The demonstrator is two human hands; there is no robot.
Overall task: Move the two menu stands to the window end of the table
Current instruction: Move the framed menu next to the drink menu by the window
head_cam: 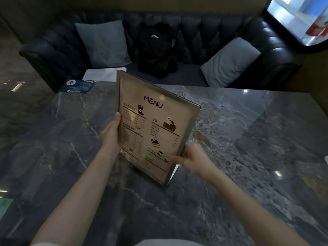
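Note:
A beige menu stand (156, 121) headed "MENU", in a clear frame, is tilted over the middle of the dark marble table (248, 139). My left hand (111, 134) grips its left edge, thumb on the front. My right hand (191, 158) holds its lower right edge. Whether its bottom corner touches the table, I cannot tell. A second, blue stand (77, 86) lies near the table's far left corner, with a pale sheet (99, 73) behind it. The window (301, 20) is at the top right.
A black tufted sofa (221, 27) runs behind the table. It carries two grey cushions (104, 43) (229, 63) and a black backpack (156, 48). A white object (326, 161) pokes in at the table's right edge.

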